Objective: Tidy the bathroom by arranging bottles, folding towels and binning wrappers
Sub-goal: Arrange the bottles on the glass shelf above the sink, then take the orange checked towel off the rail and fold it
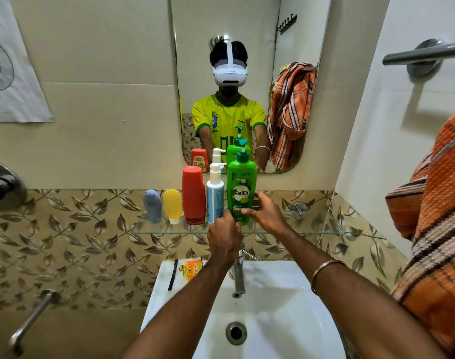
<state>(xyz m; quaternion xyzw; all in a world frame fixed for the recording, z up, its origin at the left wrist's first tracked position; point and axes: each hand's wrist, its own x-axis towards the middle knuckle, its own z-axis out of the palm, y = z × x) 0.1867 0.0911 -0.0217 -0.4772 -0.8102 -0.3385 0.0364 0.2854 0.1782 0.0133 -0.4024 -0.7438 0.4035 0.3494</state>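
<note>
On the glass shelf (pixel 311 230) stands a row of bottles: a grey tube (pixel 152 205), a yellow tube (pixel 172 204), a red bottle (pixel 194 194), a white pump bottle (pixel 215 196) and a green pump bottle (pixel 242 186). My right hand (pixel 266 212) grips the green bottle's lower right side. My left hand (pixel 225 235) touches the base of the green bottle from the front left, fingers curled. An orange striped towel (pixel 436 208) hangs at the right. An orange wrapper (pixel 190 268) and a black strip (pixel 172 274) lie on the sink's left rim.
A white sink (pixel 286 314) with a steel tap (pixel 238 275) sits below the shelf. A mirror (pixel 203 47) hangs above it. A metal rail (pixel 425 54) is on the right wall, a mixer (pixel 1 186) and spout (pixel 30 320) at the left.
</note>
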